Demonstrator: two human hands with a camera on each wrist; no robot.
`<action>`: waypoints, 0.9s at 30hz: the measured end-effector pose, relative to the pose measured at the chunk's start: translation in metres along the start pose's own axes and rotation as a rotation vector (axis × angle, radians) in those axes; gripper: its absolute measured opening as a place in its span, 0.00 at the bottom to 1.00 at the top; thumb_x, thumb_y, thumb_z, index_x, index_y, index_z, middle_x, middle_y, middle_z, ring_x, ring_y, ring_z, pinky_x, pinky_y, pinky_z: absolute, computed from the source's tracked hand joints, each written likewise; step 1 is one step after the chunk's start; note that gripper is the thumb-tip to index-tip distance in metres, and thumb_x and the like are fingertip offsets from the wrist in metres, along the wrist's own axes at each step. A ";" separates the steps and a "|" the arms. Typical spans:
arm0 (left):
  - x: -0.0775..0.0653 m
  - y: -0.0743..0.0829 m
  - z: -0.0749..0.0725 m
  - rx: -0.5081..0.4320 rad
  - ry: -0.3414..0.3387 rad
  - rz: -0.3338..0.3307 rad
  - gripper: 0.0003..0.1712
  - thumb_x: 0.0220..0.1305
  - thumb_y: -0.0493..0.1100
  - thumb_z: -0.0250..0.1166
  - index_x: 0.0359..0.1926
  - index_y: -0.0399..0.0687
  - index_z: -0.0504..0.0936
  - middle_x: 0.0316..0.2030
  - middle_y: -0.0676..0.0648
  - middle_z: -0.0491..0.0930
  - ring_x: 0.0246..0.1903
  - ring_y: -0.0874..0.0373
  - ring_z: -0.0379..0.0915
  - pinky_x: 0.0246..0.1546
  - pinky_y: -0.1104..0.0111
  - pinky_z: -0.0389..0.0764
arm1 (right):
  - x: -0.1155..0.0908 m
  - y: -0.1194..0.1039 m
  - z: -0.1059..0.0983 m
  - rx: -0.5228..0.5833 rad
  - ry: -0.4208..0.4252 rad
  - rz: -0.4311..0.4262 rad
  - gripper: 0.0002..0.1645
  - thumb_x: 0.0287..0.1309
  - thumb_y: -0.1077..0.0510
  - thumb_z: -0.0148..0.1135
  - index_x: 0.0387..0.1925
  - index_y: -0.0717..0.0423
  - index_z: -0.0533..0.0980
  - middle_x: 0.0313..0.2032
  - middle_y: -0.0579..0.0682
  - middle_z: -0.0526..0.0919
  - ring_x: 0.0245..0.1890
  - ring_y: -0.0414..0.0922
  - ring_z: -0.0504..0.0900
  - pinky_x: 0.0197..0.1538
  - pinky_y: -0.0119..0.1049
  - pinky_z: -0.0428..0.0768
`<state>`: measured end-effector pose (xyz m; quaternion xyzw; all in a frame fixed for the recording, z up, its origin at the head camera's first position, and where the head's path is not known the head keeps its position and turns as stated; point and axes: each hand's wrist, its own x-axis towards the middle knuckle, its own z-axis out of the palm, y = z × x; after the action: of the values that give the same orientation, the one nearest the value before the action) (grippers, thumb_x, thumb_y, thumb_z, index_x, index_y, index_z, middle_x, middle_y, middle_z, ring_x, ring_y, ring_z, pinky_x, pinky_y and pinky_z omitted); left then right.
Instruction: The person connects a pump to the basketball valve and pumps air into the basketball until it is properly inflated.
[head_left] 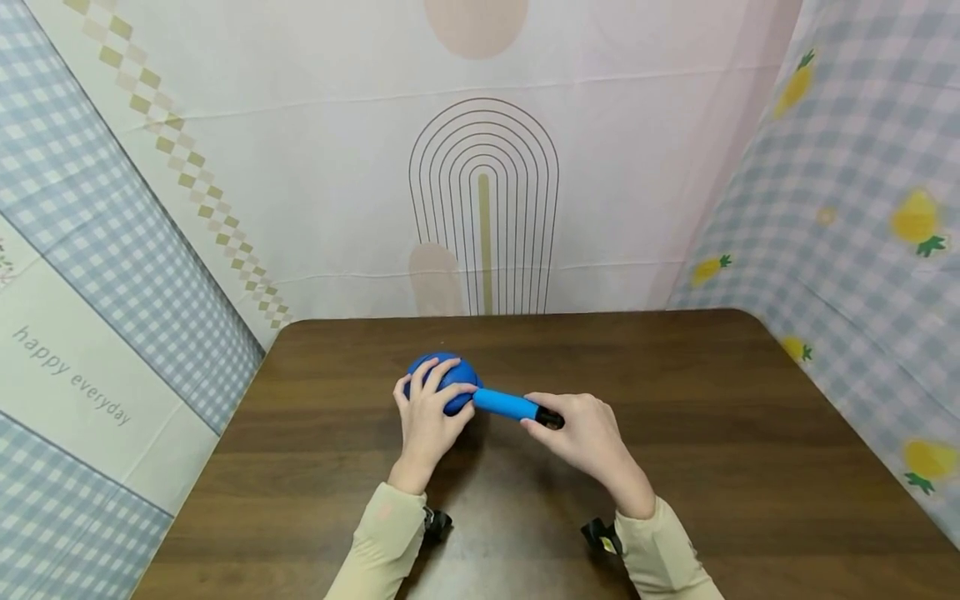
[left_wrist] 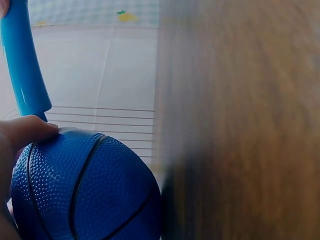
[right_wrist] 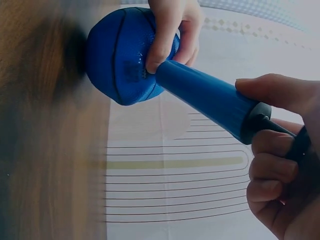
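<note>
A small blue basketball point(left_wrist: 100, 190) with black seams sits on the wooden table. My left hand point(head_left: 429, 421) grips it from the left and above, fingers spread over the top. The left thumb lies on the ball beside the tip of a blue ball pump point(head_left: 506, 404). That tip meets the ball's right side, and the contact point is partly hidden by the thumb. With thumb and curled fingers, my right hand point(head_left: 588, 433) holds the pump's black rear end. The pump slopes slightly down to the right in the head view.
The brown wooden table point(head_left: 337, 492) has rounded far corners. A white patterned cloth point(head_left: 315, 192) hangs along its far edge. Checked cloths stand at both sides, the right one point(head_left: 840, 275) printed with yellow fruit. Dark wrist cameras point(head_left: 602, 536) sit at both sleeves.
</note>
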<state>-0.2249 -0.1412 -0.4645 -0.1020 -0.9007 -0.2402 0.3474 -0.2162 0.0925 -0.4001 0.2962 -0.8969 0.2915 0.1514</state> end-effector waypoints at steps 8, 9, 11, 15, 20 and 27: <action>0.001 -0.001 0.000 -0.008 -0.002 -0.008 0.08 0.50 0.46 0.71 0.35 0.63 0.88 0.57 0.52 0.79 0.64 0.48 0.64 0.60 0.40 0.52 | 0.001 -0.005 -0.004 0.011 -0.009 -0.027 0.11 0.52 0.51 0.71 0.37 0.50 0.84 0.17 0.37 0.75 0.14 0.28 0.60 0.22 0.24 0.61; 0.001 -0.001 -0.001 -0.012 -0.001 -0.011 0.08 0.51 0.46 0.71 0.35 0.63 0.88 0.57 0.52 0.79 0.64 0.48 0.64 0.61 0.40 0.52 | 0.001 -0.005 -0.005 0.007 -0.008 -0.031 0.10 0.52 0.51 0.71 0.36 0.50 0.84 0.17 0.37 0.75 0.14 0.28 0.60 0.22 0.24 0.61; 0.001 -0.001 -0.001 -0.016 -0.002 -0.012 0.08 0.51 0.46 0.71 0.36 0.63 0.88 0.58 0.52 0.79 0.64 0.49 0.63 0.61 0.41 0.52 | 0.001 -0.006 -0.006 -0.003 -0.003 -0.038 0.10 0.51 0.51 0.71 0.36 0.50 0.83 0.17 0.37 0.74 0.15 0.28 0.60 0.22 0.24 0.61; 0.001 -0.001 0.000 -0.025 -0.007 -0.002 0.09 0.52 0.47 0.71 0.37 0.64 0.88 0.58 0.52 0.79 0.64 0.49 0.63 0.62 0.41 0.52 | 0.000 -0.008 -0.009 -0.016 0.004 -0.044 0.10 0.51 0.52 0.71 0.35 0.49 0.83 0.17 0.36 0.73 0.15 0.28 0.60 0.22 0.24 0.60; 0.001 -0.001 0.000 -0.045 0.018 0.001 0.09 0.51 0.46 0.72 0.36 0.63 0.88 0.57 0.52 0.80 0.63 0.48 0.65 0.61 0.41 0.53 | 0.000 -0.009 -0.011 -0.024 0.012 -0.065 0.09 0.51 0.52 0.71 0.35 0.49 0.83 0.16 0.36 0.72 0.15 0.27 0.60 0.21 0.24 0.60; 0.001 -0.001 -0.001 -0.066 0.027 0.001 0.08 0.50 0.47 0.72 0.35 0.63 0.88 0.57 0.51 0.80 0.63 0.48 0.65 0.61 0.41 0.53 | -0.001 -0.011 -0.015 -0.028 0.014 -0.068 0.09 0.51 0.53 0.71 0.35 0.49 0.83 0.16 0.36 0.72 0.15 0.27 0.59 0.21 0.24 0.60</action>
<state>-0.2250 -0.1422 -0.4635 -0.1107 -0.8874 -0.2712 0.3559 -0.2068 0.0949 -0.3834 0.3224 -0.8892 0.2756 0.1717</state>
